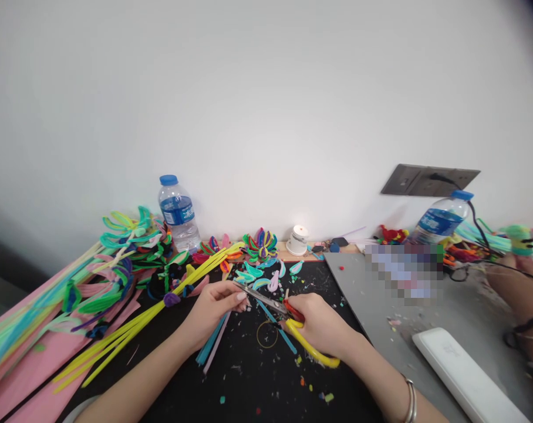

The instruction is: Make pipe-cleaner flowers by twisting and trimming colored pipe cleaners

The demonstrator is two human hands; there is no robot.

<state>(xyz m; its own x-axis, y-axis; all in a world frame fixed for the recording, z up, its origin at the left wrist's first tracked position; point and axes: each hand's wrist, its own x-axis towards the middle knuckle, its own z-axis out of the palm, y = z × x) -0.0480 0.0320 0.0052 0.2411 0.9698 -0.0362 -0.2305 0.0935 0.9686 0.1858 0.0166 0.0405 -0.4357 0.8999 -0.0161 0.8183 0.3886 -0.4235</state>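
Observation:
Red-and-yellow-handled scissors (273, 302) are held in my right hand (314, 323), fingers wrapped round the handles. Their blades point left to the fingertips of my left hand (218, 305), which is closed in a pinch; what it grips is too small to make out. Below the left hand lie blue and lilac pipe cleaners (213, 343). Another blue strip (284, 335) runs under the scissors. Small looped leaf shapes (251, 272) in teal, pink and lilac rest just beyond the hands on the black mat (182, 388).
Yellow stems (130, 335) and fuzzy flowers (112, 285) fill the left. A water bottle (178, 214) and white spool (297, 239) stand by the wall. At right are a grey board (381, 317), white case (464, 370), second bottle (442, 217) and another person's arm (513, 294).

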